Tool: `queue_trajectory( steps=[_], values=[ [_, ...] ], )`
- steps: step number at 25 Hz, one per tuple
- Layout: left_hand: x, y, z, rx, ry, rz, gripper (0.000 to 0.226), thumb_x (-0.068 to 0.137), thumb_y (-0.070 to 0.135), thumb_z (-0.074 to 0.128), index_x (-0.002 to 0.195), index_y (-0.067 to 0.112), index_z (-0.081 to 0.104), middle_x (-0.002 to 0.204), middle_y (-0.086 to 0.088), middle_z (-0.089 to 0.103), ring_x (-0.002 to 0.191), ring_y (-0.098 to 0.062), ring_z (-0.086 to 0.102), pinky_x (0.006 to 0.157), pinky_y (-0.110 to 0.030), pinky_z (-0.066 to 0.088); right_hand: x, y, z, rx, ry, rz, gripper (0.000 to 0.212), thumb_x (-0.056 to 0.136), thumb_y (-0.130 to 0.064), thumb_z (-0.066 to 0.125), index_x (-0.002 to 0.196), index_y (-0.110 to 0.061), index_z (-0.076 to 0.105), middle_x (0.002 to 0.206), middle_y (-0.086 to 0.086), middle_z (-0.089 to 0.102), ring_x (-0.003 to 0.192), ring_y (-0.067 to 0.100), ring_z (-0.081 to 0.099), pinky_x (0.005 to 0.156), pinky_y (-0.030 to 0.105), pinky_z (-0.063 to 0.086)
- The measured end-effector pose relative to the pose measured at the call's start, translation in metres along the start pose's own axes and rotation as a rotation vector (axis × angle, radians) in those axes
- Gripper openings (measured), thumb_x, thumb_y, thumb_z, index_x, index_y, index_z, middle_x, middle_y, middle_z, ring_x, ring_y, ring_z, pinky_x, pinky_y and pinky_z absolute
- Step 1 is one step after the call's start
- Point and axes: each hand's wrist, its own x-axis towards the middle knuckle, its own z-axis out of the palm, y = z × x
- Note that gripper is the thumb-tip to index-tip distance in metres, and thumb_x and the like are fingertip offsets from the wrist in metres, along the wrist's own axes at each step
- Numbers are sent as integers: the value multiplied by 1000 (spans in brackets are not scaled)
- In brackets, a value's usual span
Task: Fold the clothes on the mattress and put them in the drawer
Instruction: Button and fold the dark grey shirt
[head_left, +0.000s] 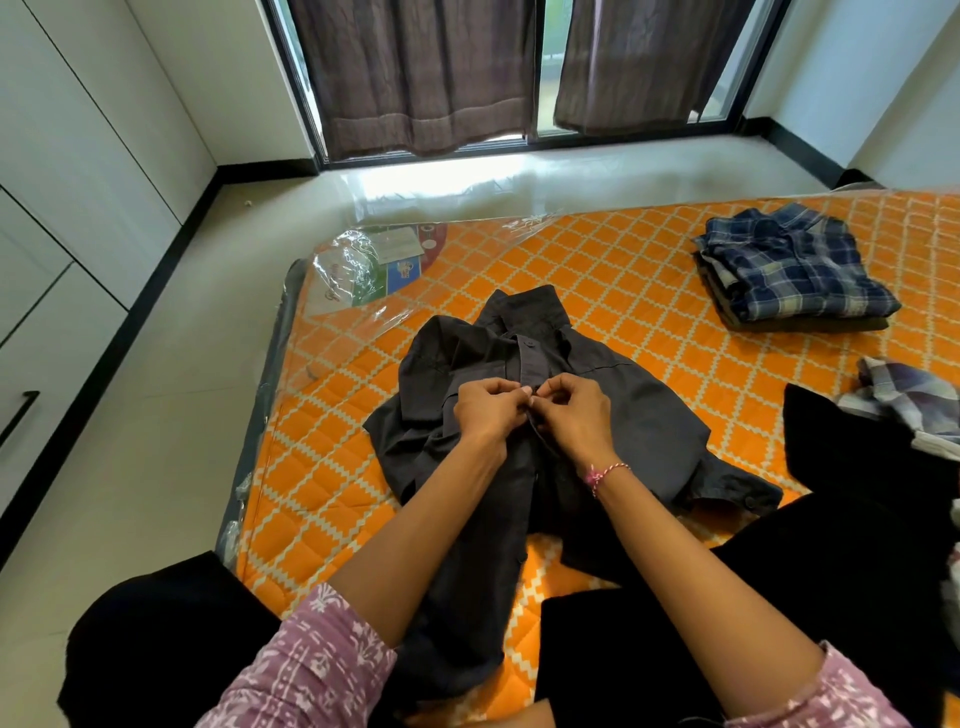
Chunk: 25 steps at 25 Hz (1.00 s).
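The dark grey button-up cotton shirt (524, 410) lies collar at twelve o'clock — left hand (485, 410) and right hand (576, 415) pinch its placket, fingers clamped on the cloth.

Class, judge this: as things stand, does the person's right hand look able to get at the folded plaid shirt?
Probably not yet: the right hand pinches the dark shirt's placket, and the plaid shirt lies apart, farther right. Bare mattress lies between, nothing blocking.

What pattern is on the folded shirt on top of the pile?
Blue and white plaid checks on the folded shirt, seen clearly in the head view.
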Motion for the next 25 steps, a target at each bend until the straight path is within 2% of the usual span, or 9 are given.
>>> queue_trajectory(
  steps=[4, 7, 9, 11, 14, 16, 19, 21, 25],
  values=[
    [7, 2, 1, 116, -6, 128, 5, 85, 4, 67, 82, 7, 69, 82, -8, 68, 81, -17, 67, 75, -28, 57, 10, -4, -5, -32, -46, 7, 14, 84, -11, 70, 71, -8, 66, 74, 10, 67, 60, 19, 65, 54, 25, 56],
    [13, 6, -3, 403, -8, 378, 9, 85, 8, 68, 92, 5, 72, 89, -10, 71, 85, -18, 68, 79, -31, 56, 15, -10, -9, -267, -149, -98, 26, 90, -17, 62, 66, -17, 54, 68, 8, 65, 65, 27, 66, 65, 39, 57],
    [17, 10, -5, 492, -28, 416, 8, 86, 8, 66, 90, 4, 71, 89, -10, 70, 84, -18, 67, 78, -32, 56, 18, -12, -11, -392, -181, -174, 24, 92, -20, 58, 69, -19, 53, 68, 4, 64, 71, 25, 64, 70, 40, 53],
    [21, 15, -8, 480, -113, 280, 8, 88, 4, 62, 81, 6, 66, 84, -11, 66, 77, -18, 64, 71, -31, 57, 16, -11, -11, -473, -182, -238, 22, 92, -23, 57, 71, -21, 52, 72, 1, 63, 76, 25, 62, 70, 38, 50],
    [24, 20, -14, 226, -253, -101, 21, 92, -1, 55, 73, 9, 54, 72, -7, 55, 60, -11, 53, 50, -20, 54, 14, -7, -11, -527, -197, -269, 18, 92, -24, 56, 74, -18, 54, 71, 3, 64, 71, 22, 59, 67, 36, 47],
    [23, 17, -16, 123, -295, -145, 22, 93, -1, 53, 75, 11, 53, 70, -4, 53, 59, -9, 51, 48, -17, 52, 16, -6, -11, -303, -255, -174, 23, 93, -16, 56, 70, -15, 55, 61, 2, 59, 57, 17, 54, 58, 32, 47],
    [21, 4, -18, 56, -330, 42, 19, 94, 1, 53, 78, 12, 54, 74, -2, 57, 65, -7, 56, 51, -15, 51, 20, -6, -13, 253, -387, 111, 26, 94, -9, 54, 68, -13, 55, 52, -2, 51, 47, 7, 46, 48, 18, 47],
    [21, 2, -20, 72, -336, 150, 14, 92, 2, 56, 81, 12, 55, 73, -2, 57, 63, -6, 57, 52, -15, 50, 23, -3, -14, 408, -438, 217, 24, 95, -10, 54, 71, -13, 57, 50, -5, 51, 46, 4, 47, 49, 16, 50],
    [21, 7, -18, 526, -350, 313, 33, 80, 8, 71, 102, 15, 48, 77, -3, 58, 68, -20, 60, 59, -35, 54, 45, -11, -13, 449, -366, 230, 24, 96, -11, 51, 73, -15, 55, 55, -4, 50, 46, 4, 47, 49, 17, 49]
  ],
)
